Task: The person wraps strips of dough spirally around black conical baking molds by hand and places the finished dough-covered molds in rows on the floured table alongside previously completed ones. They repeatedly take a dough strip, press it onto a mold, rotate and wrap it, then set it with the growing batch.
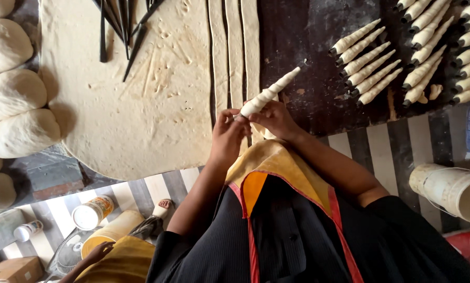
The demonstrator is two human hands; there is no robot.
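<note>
Both my hands hold one dough-wrapped cone mould point(269, 93) above the dark work table point(308, 36). My left hand point(226, 137) pinches its wide lower end. My right hand point(274, 119) grips the same end from the right side. The cone's thin tip points up and to the right. Three cut dough strips point(235, 47) lie just beyond my hands, beside a large rolled dough sheet point(135, 99). Several bare black cone moulds point(122, 23) rest on the sheet's far part.
Several wrapped cones point(368, 68) lie in rows on the table at the right, more point(444, 42) further right. Dough balls point(15, 94) line the left edge. A white bucket point(452, 188) stands at the right. Another person's hand point(96, 251), cups point(91, 212) and a small fan point(67, 257) are at lower left.
</note>
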